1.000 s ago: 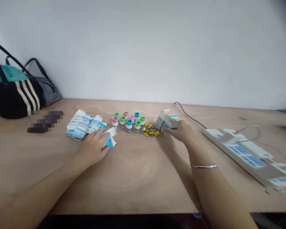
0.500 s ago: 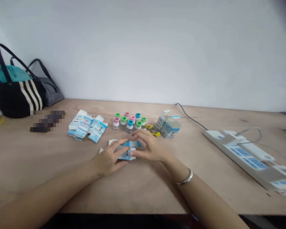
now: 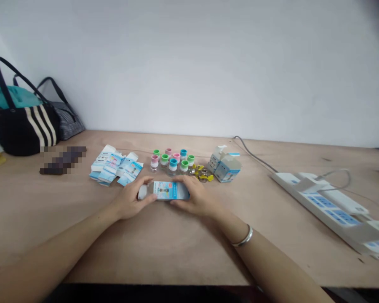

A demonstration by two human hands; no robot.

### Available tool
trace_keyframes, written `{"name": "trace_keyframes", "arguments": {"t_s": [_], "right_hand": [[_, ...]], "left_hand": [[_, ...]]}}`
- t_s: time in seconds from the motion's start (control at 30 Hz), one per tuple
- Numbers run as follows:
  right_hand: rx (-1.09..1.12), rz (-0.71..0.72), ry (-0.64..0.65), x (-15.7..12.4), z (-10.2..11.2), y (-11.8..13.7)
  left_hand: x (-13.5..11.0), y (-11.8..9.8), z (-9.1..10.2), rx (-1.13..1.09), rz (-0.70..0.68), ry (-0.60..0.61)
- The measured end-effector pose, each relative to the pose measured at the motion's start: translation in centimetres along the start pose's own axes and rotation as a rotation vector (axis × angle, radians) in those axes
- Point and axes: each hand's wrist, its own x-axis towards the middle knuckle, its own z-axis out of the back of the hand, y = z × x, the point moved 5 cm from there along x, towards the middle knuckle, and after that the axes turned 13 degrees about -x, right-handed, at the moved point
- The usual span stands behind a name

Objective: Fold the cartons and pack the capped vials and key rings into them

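Between my hands, low over the wooden table, is a small blue-and-white cardboard box (image 3: 165, 190) with a printed picture. My left hand (image 3: 133, 198) grips its left end, thumb along the near edge and fingers at the far side. Around the right end closes my right hand (image 3: 197, 197), a silver bangle on that wrist. Just beyond the box stand several small clear bottles (image 3: 173, 165) with green, pink and blue tops. Beside them, close to my right fingers, lie small metallic pieces with yellow parts (image 3: 205, 174).
Flattened blue-and-white cartons (image 3: 109, 166) lie in a pile to the left. Two opened boxes (image 3: 227, 167) stand right of the bottles. A white power strip (image 3: 325, 208) with cables lies far right. Bags (image 3: 25, 126) and a dark pixelated object (image 3: 63, 160) are at left.
My hands have moved apart to the box's two ends and now hold it from both sides. The flat carton under my fingers now has its picture side showing and looks raised into a box.
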Motion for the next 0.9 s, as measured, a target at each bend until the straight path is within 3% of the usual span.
{"name": "trace_keyframes", "arguments": {"t_s": [0.27,0.47,0.57,0.67,0.8,0.9], "right_hand": [[0.002,0.052,0.099,0.1,-0.4,0.0],[0.085,0.056,0.076,0.2,-0.5,0.2],[0.107,0.045,0.073,0.2,-0.6,0.3],[0.124,0.021,0.079,0.3,-0.5,0.1],[0.13,0.018,0.099,0.4,-0.4,0.2],[0.141,0.034,0.089,0.4,-0.3,0.4]], "left_hand": [[0.0,1.6,0.2,-0.131,0.109,-0.014],[0.2,0.8,-0.5,-0.096,0.019,-0.06],[0.4,0.8,-1.1,-0.166,0.018,-0.028],[0.5,1.2,-0.8,-0.276,0.102,-0.054],[0.4,2.0,0.4,-0.489,0.292,-0.185],[0.3,1.7,0.3,-0.614,0.37,-0.187]]}}
